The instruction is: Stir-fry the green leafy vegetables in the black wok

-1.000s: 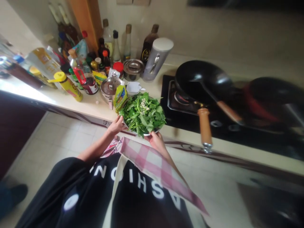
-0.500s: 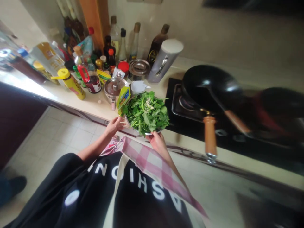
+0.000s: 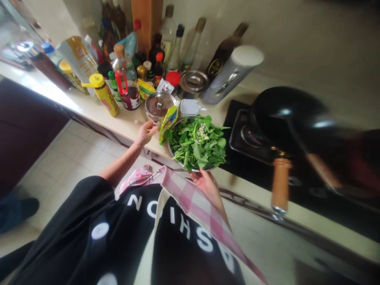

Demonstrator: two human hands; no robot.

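Observation:
My left hand [image 3: 146, 133] is closed on the handle of a small steel pot [image 3: 151, 115] with a glass lid [image 3: 166, 99]. Beside it, a yellow-green seasoning pouch [image 3: 170, 120] leans between the pot and a bowl. That bowl [image 3: 170, 150] is heaped with leafy greens [image 3: 194, 142], topped by chopped garlic-like pale bits [image 3: 202, 133]. My right hand [image 3: 204, 180] supports the bowl's near rim from below, its fingers partly hidden under it.
Right of the bowl, a black wok [image 3: 276, 107] with a wooden handle [image 3: 281, 180] sits on the stove, a spatula [image 3: 322, 170] resting in it. Behind stand a tall canister [image 3: 234, 75], a white dish [image 3: 190, 107], a soy sauce jug [image 3: 130, 97], a yellow bottle [image 3: 105, 97] and several other bottles.
My left hand has left the bowl's side and moved up to the pot's handle. My right hand stays at the bowl's near rim. The whole view has shifted.

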